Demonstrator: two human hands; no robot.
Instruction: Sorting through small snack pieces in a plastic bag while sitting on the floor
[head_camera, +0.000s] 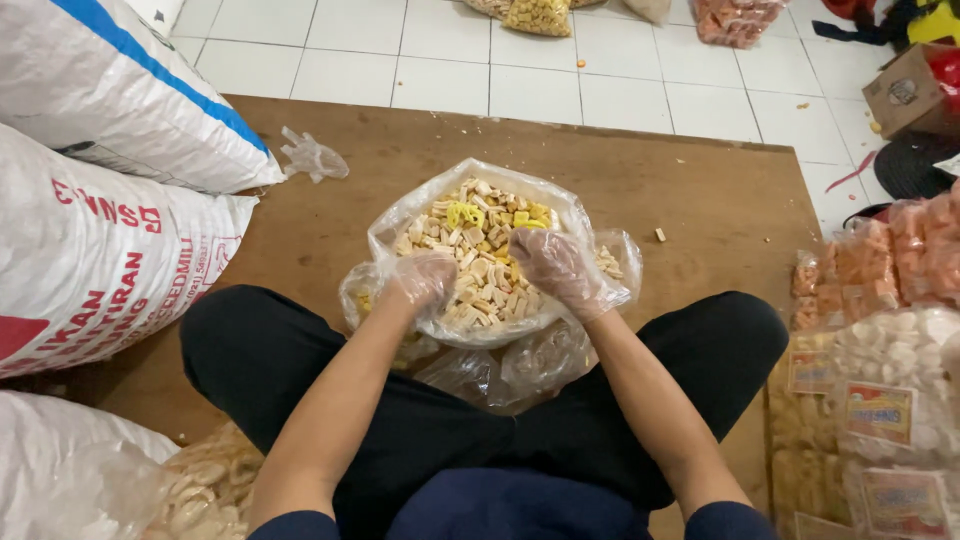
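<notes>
Between the knees, on the wooden board (330, 230): a person is sitting cross-legged in dark trousers, both hands working in a clear plastic bag (480, 180) of snacks.
Left hand (425, 277): it is wearing a thin clear glove, and its fingers are curling down into the pale snack pieces (470, 240) at the near left of the bag; they are half closed around some pieces, though how tightly I cannot tell.
Right hand (558, 268): it is gloved too, with fingers bending and pressing into the pieces at the near right side, knuckles up; whether it is gripping any is hidden by the glove.
Arms: both bare forearms are reaching forward and inward, so the hands are sitting close together, just apart.
Bag: its mouth is lying wide open and it is brimming with beige sticks; a few yellow pieces (462, 214) are lying just beyond the fingertips.
Under the wrists: more clear bags (520, 365) are crumpling against the legs.
Beyond the left fingers: a spare clear glove (312, 155) is lying on the board.
Left of the left hand: big white woven sacks (100, 230) are leaning.
Right of the right hand: sealed packets (890, 400) of orange, white and yellow snacks are stacking up.
</notes>
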